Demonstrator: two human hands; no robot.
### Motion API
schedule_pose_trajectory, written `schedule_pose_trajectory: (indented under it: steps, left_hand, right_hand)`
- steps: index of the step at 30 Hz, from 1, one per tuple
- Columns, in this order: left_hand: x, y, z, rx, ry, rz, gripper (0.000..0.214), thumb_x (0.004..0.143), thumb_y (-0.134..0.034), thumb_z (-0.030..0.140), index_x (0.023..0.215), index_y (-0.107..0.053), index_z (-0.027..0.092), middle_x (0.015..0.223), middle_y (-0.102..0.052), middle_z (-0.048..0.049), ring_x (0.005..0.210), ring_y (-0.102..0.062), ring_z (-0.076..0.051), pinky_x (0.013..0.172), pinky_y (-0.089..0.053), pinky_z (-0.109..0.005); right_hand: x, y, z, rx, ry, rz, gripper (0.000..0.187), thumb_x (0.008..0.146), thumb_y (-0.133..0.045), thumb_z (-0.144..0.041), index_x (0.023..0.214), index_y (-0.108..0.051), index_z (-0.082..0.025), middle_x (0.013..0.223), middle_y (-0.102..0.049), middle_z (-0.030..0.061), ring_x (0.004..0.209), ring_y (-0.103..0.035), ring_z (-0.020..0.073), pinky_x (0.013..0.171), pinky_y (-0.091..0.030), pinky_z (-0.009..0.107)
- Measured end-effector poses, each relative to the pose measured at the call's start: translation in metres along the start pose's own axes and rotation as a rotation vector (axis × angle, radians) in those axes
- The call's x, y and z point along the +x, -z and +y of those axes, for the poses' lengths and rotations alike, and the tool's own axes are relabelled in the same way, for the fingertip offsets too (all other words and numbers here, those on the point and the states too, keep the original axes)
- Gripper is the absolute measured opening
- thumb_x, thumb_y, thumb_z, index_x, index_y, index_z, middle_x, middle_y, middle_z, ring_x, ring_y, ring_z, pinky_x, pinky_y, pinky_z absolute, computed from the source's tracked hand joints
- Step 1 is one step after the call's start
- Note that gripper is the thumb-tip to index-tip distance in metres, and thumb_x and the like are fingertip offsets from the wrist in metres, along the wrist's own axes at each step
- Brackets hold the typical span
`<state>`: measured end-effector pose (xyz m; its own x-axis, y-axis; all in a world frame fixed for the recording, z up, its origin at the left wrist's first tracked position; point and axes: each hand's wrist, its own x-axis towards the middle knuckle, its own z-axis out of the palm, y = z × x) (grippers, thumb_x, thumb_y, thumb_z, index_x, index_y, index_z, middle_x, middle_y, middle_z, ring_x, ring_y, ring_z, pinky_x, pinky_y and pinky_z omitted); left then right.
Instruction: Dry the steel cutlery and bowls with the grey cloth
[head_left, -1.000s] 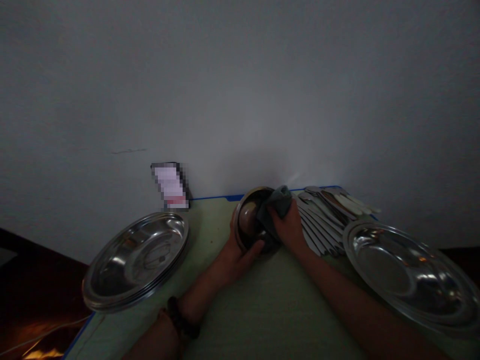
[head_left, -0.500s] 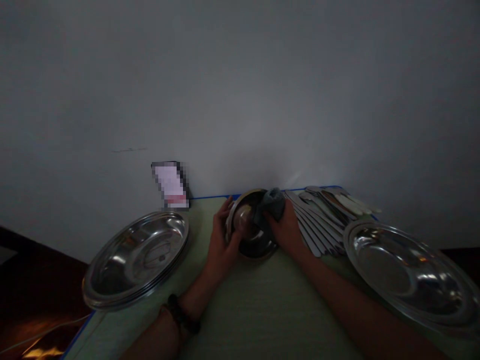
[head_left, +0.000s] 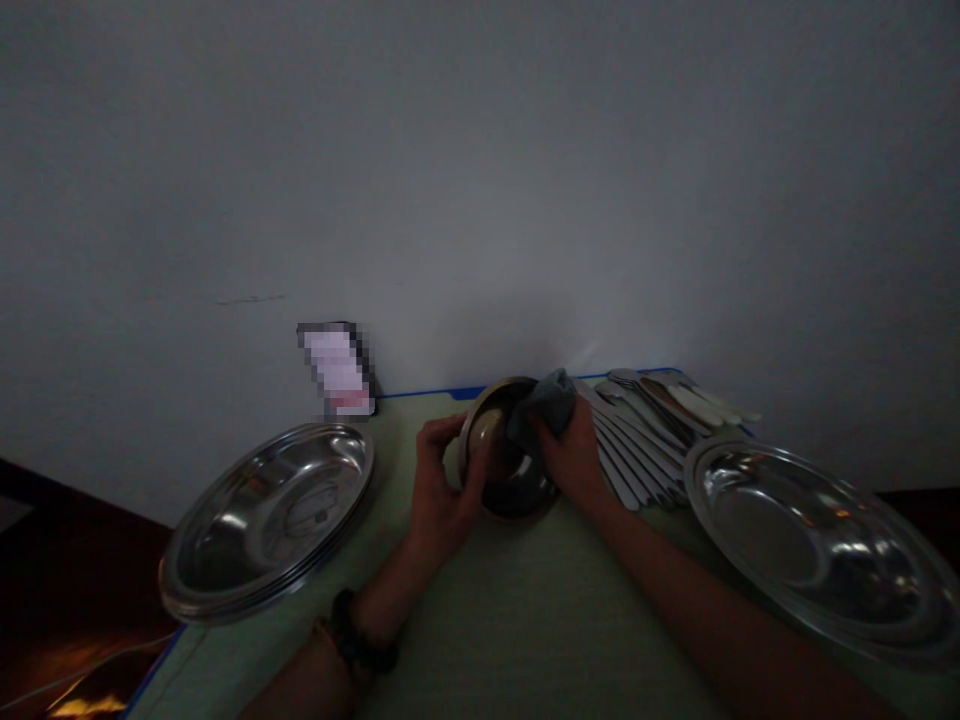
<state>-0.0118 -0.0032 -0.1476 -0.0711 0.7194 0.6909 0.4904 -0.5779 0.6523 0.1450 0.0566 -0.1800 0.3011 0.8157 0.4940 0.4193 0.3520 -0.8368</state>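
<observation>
A shiny metal bowl [head_left: 517, 492] is tilted on the green table [head_left: 517, 620], its hollow side towards me. My left hand [head_left: 448, 490] grips its left rim, thumb inside and fingers behind. My right hand [head_left: 574, 450] is closed on a grey-green cloth [head_left: 551, 402], which presses against the inner right side of the bowl. The right fingertips are partly hidden by the cloth. Just right of that hand lies a row of metal cutlery [head_left: 630, 440].
To the left stands a stack of oval metal dishes [head_left: 176, 570]; another metal dish [head_left: 795, 540] lies at the right. A phone [head_left: 337, 370] with a blurred screen leans on the grey wall [head_left: 480, 180]. White-handled cutlery [head_left: 712, 402] lies at the back right.
My left fingers have shifted round the bowl's left rim and sit lower and more bent. The cloth has moved slightly in my right hand. The view has swung a little.
</observation>
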Motion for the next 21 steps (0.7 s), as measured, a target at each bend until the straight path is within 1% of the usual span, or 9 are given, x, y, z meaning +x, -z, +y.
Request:
schedule_pose_trajectory:
  steps: [4,6,8,10,12,15,18,20,21]
  left_hand:
    - [0.0,-0.002,-0.005,-0.053,0.231,-0.048,0.066,0.069,-0.058,0.016,0.13,-0.034,0.02,0.124,-0.047,-0.0099,0.117,-0.047,-0.026,0.103,-0.034,-0.043]
    - [-0.001,-0.004,-0.01,-0.187,0.358,-0.099,0.078,0.064,-0.062,0.018,0.135,-0.031,0.018,0.129,-0.047,-0.0108,0.121,-0.044,-0.028,0.105,-0.032,-0.044]
    - [-0.003,-0.007,-0.013,-0.352,0.472,-0.174,0.084,0.062,-0.063,0.019,0.138,-0.028,0.018,0.129,-0.051,-0.0106,0.12,-0.047,-0.029,0.103,-0.035,-0.043]
    - [-0.003,-0.009,-0.012,-0.47,0.536,-0.192,0.09,0.061,-0.062,0.015,0.142,-0.021,0.022,0.13,-0.053,-0.0077,0.119,-0.049,-0.028,0.102,-0.037,-0.042]
    - [-0.002,-0.01,-0.01,-0.533,0.551,-0.148,0.095,0.062,-0.062,0.013,0.144,-0.016,0.026,0.134,-0.051,-0.0041,0.123,-0.046,-0.026,0.104,-0.036,-0.04]
    - [0.0,-0.01,-0.008,-0.574,0.542,-0.07,0.086,0.071,-0.062,0.02,0.143,-0.016,0.03,0.14,-0.045,-0.0017,0.128,-0.041,-0.023,0.108,-0.03,-0.039]
    - [0.0,-0.01,-0.01,-0.597,0.56,-0.059,0.074,0.079,-0.059,0.028,0.142,-0.021,0.033,0.14,-0.044,-0.0012,0.128,-0.042,-0.022,0.108,-0.029,-0.041]
    - [0.0,-0.011,-0.012,-0.591,0.59,-0.066,0.066,0.079,-0.059,0.034,0.139,-0.031,0.029,0.137,-0.048,-0.0031,0.127,-0.042,-0.024,0.108,-0.031,-0.041]
    - [0.0,-0.011,-0.013,-0.589,0.607,-0.074,0.062,0.08,-0.058,0.038,0.136,-0.037,0.026,0.135,-0.051,-0.0042,0.127,-0.043,-0.025,0.108,-0.031,-0.041]
  right_hand:
    - [-0.002,0.0,-0.001,-0.137,0.067,-0.057,0.037,0.078,-0.054,-0.031,0.109,-0.044,-0.015,0.104,-0.049,0.0123,0.1,-0.048,0.0262,0.089,-0.04,0.045]
    - [-0.005,-0.001,-0.003,-0.221,0.142,-0.098,0.045,0.079,-0.053,-0.028,0.119,-0.041,-0.012,0.112,-0.046,0.0158,0.108,-0.045,0.0284,0.091,-0.039,0.047]
    - [-0.008,-0.002,-0.007,-0.314,0.213,-0.118,0.059,0.078,-0.055,-0.027,0.131,-0.032,-0.011,0.121,-0.041,0.0196,0.116,-0.04,0.0313,0.093,-0.037,0.05]
    - [-0.01,-0.001,-0.012,-0.409,0.281,-0.125,0.068,0.078,-0.058,-0.028,0.137,-0.026,-0.011,0.128,-0.037,0.0216,0.121,-0.035,0.0339,0.095,-0.035,0.051]
    - [-0.013,0.0,-0.018,-0.477,0.356,-0.14,0.07,0.078,-0.06,-0.029,0.138,-0.027,-0.014,0.13,-0.036,0.0208,0.121,-0.035,0.0345,0.095,-0.034,0.052]
    - [-0.015,0.001,-0.023,-0.495,0.427,-0.179,0.063,0.078,-0.061,-0.03,0.133,-0.035,-0.016,0.126,-0.042,0.0184,0.116,-0.041,0.032,0.094,-0.036,0.05]
    - [-0.017,0.001,-0.027,-0.488,0.396,-0.219,0.053,0.079,-0.059,-0.029,0.126,-0.043,-0.01,0.121,-0.046,0.0204,0.111,-0.045,0.0313,0.091,-0.041,0.047]
    - [-0.019,-0.001,-0.03,-0.501,0.353,-0.243,0.047,0.081,-0.055,-0.026,0.124,-0.046,-0.008,0.12,-0.049,0.0215,0.11,-0.046,0.0318,0.09,-0.041,0.047]
    - [-0.02,-0.002,-0.033,-0.496,0.341,-0.264,0.044,0.083,-0.051,-0.025,0.123,-0.048,-0.009,0.12,-0.05,0.0206,0.109,-0.047,0.0316,0.09,-0.041,0.048]
